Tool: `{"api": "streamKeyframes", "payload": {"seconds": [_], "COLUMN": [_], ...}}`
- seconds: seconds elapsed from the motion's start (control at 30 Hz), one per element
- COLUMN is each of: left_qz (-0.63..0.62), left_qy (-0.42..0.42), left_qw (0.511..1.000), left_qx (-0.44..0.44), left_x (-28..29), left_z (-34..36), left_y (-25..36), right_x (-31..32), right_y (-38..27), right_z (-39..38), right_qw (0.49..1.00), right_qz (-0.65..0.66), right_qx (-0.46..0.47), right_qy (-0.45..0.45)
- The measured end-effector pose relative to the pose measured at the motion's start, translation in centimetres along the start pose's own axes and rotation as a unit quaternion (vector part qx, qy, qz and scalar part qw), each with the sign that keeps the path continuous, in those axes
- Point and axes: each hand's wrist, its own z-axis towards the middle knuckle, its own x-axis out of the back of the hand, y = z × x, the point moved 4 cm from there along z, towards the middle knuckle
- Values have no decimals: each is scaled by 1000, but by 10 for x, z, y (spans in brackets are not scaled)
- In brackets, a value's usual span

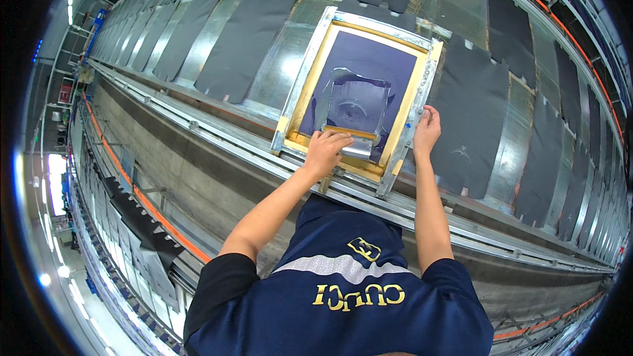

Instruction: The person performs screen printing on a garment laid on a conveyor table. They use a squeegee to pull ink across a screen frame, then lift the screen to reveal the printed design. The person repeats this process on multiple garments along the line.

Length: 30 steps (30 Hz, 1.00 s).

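Framed screen, lying on the long bench among dark sheets. Likely light; side rails stiff, best handhold; mesh presumably delicate, slick. Left grip: fingers wrapped over squeegee. Right grip: curled at right rail; cannot tell whether pinching.

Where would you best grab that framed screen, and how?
Probably by both long side rails of the frame, one hand each, coming from the near side: it lies flat, and those straight, narrow bars suit gripping better than the broad purple sheet inside. The right hand is at one.
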Motion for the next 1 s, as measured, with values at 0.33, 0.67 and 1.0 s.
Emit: {"api": "streamKeyframes", "payload": {"seconds": [0.33, 0.67, 1.0], "left_qz": [16, -5, 43], "left_qy": [-7, 3, 20], "left_qw": [999, 1000, 998], "left_qx": [-50, -6, -51], "left_x": [25, 5, -10], "left_z": [-59, 138, 41], "left_y": [-58, -113, -83], "right_x": [-43, -44, -46], "right_y": [-26, -30, -20], "right_z": [-22, -22, -20], "right_qw": [994, 993, 997], "right_qz": [-104, -113, -77], "right_qx": [12, -2, -8], "right_qy": [13, 20, 22]}}
